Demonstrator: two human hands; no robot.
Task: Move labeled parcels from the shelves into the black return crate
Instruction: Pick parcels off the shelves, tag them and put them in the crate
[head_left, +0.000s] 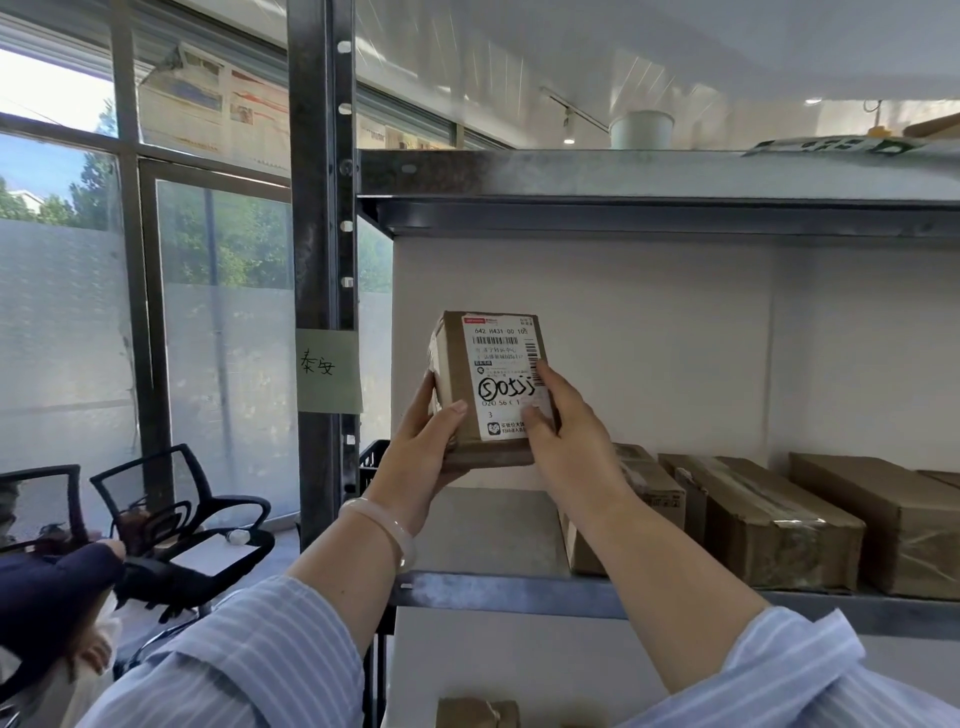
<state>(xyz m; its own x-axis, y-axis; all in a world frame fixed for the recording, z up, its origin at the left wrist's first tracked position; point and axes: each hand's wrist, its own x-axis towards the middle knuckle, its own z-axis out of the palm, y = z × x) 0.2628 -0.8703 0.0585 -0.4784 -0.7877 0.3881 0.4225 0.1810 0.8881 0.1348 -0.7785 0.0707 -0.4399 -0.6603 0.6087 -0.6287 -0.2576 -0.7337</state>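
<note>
The left hand (431, 441) is cupping the labeled parcel (488, 374) from below-left and the right hand (561, 421) is pinching its right edge, above the shelf (493, 587) at its left end; a level, two-handed carry is advisable.

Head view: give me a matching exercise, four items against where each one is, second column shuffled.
1 small brown cardboard parcel with white label
2 green paper note
3 white round tub
4 black mesh office chair

A on the grey metal top shelf
B by the window
C held between left hand and right hand
D on the dark steel upright

Pairs: 1-C, 2-D, 3-A, 4-B
</note>
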